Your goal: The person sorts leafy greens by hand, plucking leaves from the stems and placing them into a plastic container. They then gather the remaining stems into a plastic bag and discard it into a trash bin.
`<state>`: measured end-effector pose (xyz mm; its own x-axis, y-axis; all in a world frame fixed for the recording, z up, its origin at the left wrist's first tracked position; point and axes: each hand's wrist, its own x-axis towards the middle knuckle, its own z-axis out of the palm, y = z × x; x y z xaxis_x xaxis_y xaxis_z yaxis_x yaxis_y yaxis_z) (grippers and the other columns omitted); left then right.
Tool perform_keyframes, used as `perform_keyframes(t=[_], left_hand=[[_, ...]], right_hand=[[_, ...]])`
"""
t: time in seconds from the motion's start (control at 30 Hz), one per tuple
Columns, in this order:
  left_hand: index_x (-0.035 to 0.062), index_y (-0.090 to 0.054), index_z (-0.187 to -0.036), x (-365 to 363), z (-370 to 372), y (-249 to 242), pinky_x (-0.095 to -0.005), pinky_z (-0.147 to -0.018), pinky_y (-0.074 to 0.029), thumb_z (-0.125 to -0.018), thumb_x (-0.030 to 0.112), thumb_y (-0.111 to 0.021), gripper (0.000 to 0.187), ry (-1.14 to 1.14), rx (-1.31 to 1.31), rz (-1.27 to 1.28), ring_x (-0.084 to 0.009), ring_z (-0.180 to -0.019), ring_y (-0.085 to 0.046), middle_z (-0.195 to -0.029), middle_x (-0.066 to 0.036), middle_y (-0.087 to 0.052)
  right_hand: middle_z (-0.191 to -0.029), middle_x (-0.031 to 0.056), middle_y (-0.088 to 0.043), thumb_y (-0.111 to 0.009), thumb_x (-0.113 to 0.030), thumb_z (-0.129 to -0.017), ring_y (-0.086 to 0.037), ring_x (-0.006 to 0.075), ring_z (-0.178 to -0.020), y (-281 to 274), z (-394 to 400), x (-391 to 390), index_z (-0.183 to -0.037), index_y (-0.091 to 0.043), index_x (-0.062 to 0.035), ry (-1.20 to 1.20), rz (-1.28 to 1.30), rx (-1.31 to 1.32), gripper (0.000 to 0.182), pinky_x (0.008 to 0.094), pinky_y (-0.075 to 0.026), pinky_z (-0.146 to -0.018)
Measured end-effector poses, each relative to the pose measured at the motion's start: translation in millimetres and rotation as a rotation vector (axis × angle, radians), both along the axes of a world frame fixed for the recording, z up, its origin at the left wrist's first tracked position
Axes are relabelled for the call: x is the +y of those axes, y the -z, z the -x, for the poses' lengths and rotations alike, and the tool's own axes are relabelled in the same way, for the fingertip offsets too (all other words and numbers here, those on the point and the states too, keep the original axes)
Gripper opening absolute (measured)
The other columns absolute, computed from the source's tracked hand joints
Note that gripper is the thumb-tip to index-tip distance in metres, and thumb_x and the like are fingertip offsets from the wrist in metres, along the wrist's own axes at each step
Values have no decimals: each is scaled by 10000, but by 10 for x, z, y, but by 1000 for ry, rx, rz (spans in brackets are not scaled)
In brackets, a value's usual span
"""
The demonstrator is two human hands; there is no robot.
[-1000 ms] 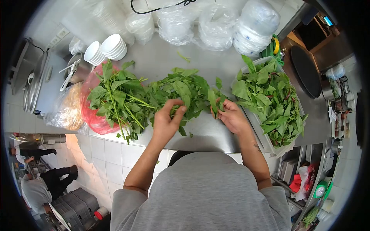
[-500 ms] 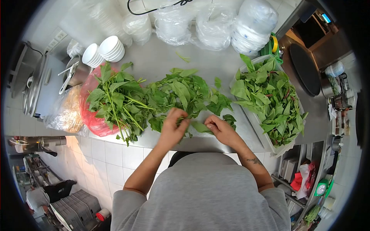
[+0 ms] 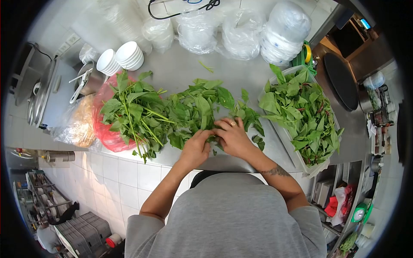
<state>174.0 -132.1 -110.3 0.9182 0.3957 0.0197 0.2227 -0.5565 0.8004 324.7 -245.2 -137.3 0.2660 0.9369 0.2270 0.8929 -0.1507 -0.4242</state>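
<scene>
Loose green leaves [image 3: 193, 103] lie in a pile on the steel counter. At the pile's near edge my left hand [image 3: 196, 148] is closed in a pinch, with what it grips hidden. My right hand [image 3: 232, 136] touches it from the right, its fingers bent and spread over the leaves. To the left, a bunch of leafy stems [image 3: 133, 107] lies partly on a red plastic bag [image 3: 107, 137]. On the right, a light plastic tub [image 3: 297, 155] is heaped with leaves, some with reddish stems.
White bowls [image 3: 129, 56] are stacked at the back left beside a metal pot [image 3: 92, 84]. Bagged clear containers [image 3: 198, 36] line the wall. A round black tray [image 3: 340, 81] lies right of the tub. The counter's front edge is near my body.
My hands have come together; the right moved left and up, and its fingers spread. The leaf that was stretched between them no longer shows. The view has shifted slightly.
</scene>
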Motion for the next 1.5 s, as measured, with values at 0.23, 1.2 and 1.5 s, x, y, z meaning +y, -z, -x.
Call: perform_keyframes(t=[0.23, 1.2, 1.5], left_hand=[[17, -567, -1123, -24, 84, 109, -457, -754, -496, -787, 25, -510, 341, -77, 136, -203, -404, -870, -603, -1003, -203, -597], [37, -582, -1049, 68, -35, -48, -211, -574, -391, -893, 181, -654, 224, -422, -188, 483, -57, -680, -496, -914, 5, -609], [50, -594, -1012, 142, -22, -150, -321, -728, -484, -811, 15, -635, 208, -216, -215, 54, -267, -801, -613, -967, -123, -616]], right_hand=[[-897, 116, -602, -619, -84, -793, -565, 319, -923, 185, -608, 375, -941, -639, -76, 550, -268, -85, 150, 441, -437, -838], [-798, -1, -546, -496, -166, -986, -495, 79, -679, -172, 113, -264, -992, -553, -23, 39, 151, 1346, 155, 228, -447, -632], [-791, 77, -588, -535, -120, -935, -568, 165, -691, -56, 225, -229, -986, -516, -16, 169, 13, 1102, 118, 305, -474, -642]])
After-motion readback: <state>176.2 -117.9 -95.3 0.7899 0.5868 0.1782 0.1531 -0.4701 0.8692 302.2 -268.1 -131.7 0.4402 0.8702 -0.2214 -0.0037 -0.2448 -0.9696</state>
